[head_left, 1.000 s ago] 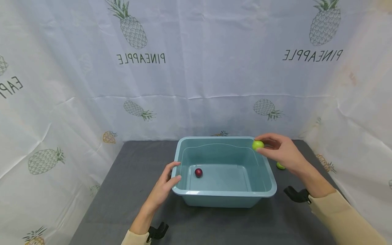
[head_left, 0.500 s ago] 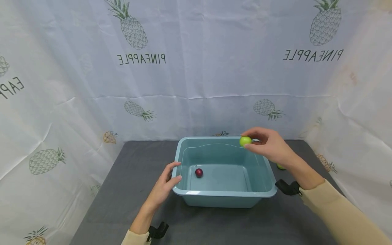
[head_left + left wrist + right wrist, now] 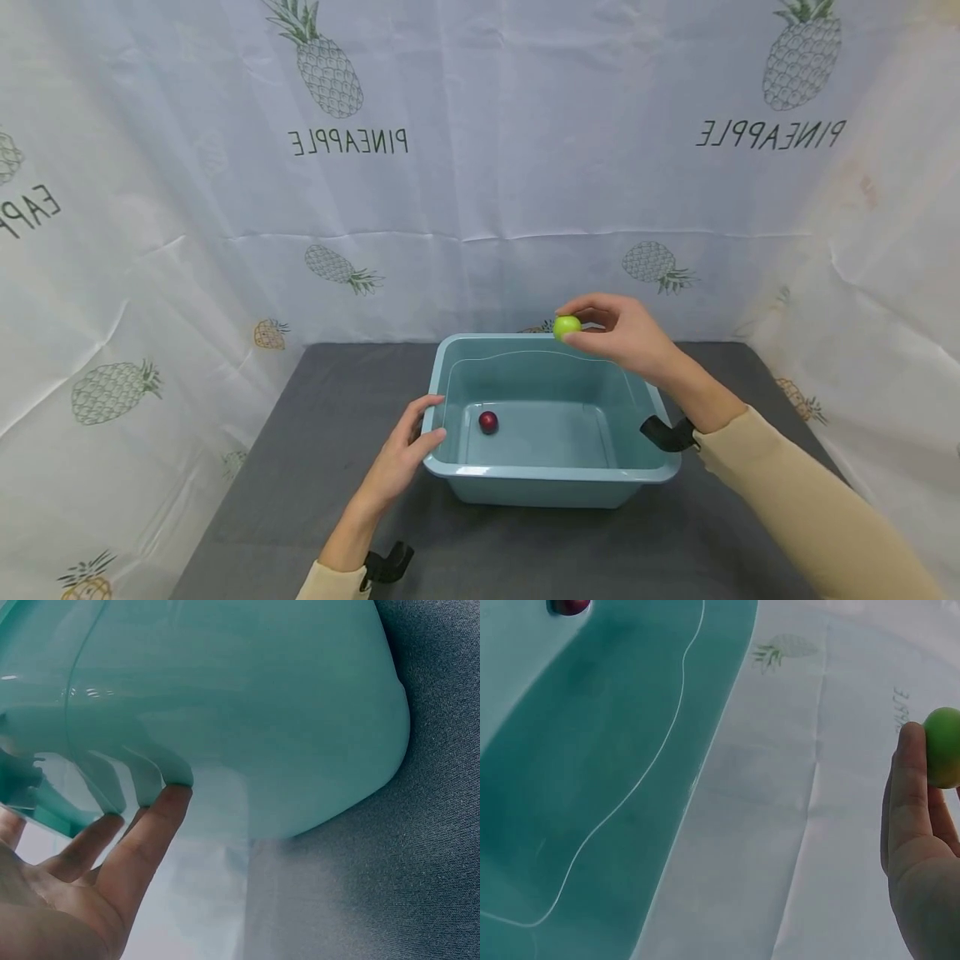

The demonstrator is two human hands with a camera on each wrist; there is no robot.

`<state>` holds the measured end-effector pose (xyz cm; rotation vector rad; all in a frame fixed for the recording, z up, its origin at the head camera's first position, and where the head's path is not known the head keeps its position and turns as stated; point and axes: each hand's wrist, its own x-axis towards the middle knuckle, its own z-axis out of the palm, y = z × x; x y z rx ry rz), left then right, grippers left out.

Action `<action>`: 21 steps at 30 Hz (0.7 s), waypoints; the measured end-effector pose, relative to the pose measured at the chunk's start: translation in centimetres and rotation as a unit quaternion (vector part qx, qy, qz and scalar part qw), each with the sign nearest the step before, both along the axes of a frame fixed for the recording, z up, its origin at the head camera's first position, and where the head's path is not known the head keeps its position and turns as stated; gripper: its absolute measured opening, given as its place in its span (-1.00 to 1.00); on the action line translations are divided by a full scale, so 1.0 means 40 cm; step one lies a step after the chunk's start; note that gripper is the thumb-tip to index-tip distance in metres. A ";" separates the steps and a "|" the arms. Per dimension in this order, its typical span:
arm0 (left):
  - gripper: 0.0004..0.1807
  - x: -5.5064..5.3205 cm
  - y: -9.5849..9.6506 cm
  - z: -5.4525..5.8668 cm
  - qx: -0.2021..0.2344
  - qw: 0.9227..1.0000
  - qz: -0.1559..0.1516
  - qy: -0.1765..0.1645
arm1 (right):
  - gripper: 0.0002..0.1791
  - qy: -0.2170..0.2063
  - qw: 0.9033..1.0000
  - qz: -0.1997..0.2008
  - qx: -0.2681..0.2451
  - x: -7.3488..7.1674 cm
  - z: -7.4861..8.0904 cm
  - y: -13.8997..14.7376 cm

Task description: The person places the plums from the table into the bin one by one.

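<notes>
A light blue-green plastic basin (image 3: 551,473) stands upright on the dark cloth-covered table. My left hand (image 3: 405,446) grips its left rim; in the left wrist view, the fingertips (image 3: 178,793) touch the outer wall. Above the far rim, my right hand (image 3: 618,333) pinches a small round green fruit (image 3: 567,327) between thumb and fingers. That green fruit (image 3: 945,748) shows a yellowish underside in the right wrist view. On the basin floor, towards the left, lies a small dark red round fruit (image 3: 488,422), plum-like.
A dark grey cloth (image 3: 315,467) covers the table. A white curtain (image 3: 480,192) printed with pineapples hangs behind the table and along both sides. Black straps (image 3: 667,434) sit on both wrists.
My right hand has carried the green fruit left and upward over the basin. Another green fruit right of the basin is now hidden behind my right arm. My left hand has stayed put.
</notes>
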<state>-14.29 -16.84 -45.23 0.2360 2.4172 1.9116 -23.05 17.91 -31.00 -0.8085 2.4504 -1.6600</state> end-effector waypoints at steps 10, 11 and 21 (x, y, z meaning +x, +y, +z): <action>-0.49 -0.002 0.001 0.000 0.003 1.000 0.000 0.002 | -0.61 0.004 1.000 0.011 -0.007 -0.046 -0.033 -0.049; -0.49 -0.002 0.001 0.000 0.002 1.000 0.001 0.002 | -0.61 0.002 1.000 0.012 -0.009 -0.051 -0.038 -0.054; -0.49 -0.001 0.001 -0.005 0.003 1.000 -0.003 0.005 | -0.64 -0.009 0.999 0.032 0.004 -0.081 -0.061 -0.076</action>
